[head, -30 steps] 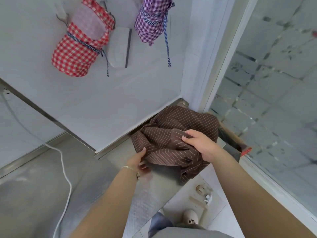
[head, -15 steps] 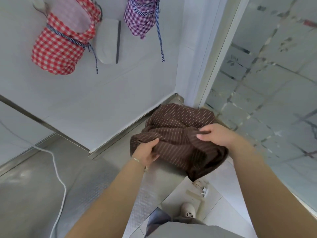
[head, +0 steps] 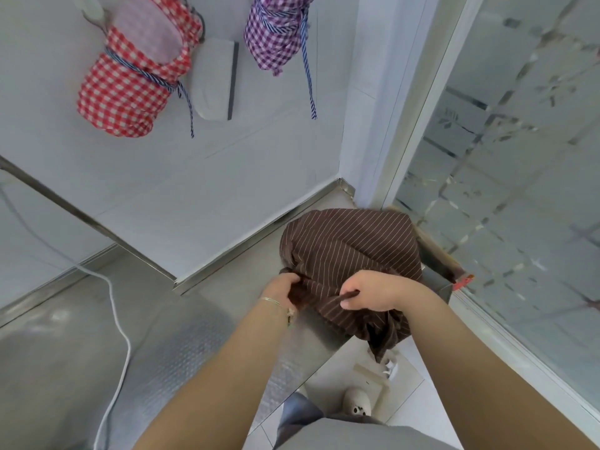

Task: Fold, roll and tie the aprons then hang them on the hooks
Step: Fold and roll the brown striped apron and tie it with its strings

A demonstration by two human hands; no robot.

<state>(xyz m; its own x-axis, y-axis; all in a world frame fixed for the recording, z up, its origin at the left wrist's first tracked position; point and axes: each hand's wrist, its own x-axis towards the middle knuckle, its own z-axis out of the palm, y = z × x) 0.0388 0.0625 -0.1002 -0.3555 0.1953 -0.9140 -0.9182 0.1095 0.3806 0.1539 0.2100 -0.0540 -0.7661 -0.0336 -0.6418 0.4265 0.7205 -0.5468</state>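
We see the brown striped apron (head: pixel 354 251) bunched on the steel counter (head: pixel 181 336) at its far corner, below the tied red gingham apron (head: pixel 130 82) and purple gingham apron (head: pixel 276 34); our left hand (head: pixel 281 292) grips its near edge, our right hand (head: pixel 370 292) pinches a fold

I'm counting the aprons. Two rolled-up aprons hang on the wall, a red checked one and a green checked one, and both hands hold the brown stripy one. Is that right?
Nearly. The head view shows the second hanging apron is purple checked, not green. The red checked apron does hang beside it, and the left hand and right hand both grip the brown striped apron.
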